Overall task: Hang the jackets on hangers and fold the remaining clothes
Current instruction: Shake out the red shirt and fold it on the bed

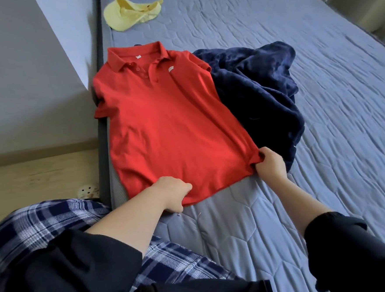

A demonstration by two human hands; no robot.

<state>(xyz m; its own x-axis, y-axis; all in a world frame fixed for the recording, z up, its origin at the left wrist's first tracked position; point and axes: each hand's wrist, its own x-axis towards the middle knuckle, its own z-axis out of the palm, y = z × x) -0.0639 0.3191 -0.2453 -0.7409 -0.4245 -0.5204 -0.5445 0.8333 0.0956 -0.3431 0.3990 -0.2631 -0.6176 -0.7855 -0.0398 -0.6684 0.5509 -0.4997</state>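
Under both hands, quilted blue-grey bed cover [323,136] runs off to the rt; wood floor [41,174] & grey wall [22,78] sit lft of the grip. On the cover lies the red polo [167,124], flat, front up, hem nearest. The left hand [172,194] pinches the hem w/ fingertips tucked under, hidden; the right hand [269,164] clamps the rt hem corner. Beyond it, a navy fleece [262,84], partly under the polo, shape unclear.

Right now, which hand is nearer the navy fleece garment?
Right. The right hand pinches the red polo at its hem corner, beside the navy fleece garment; the left hand grips the hem farther away.
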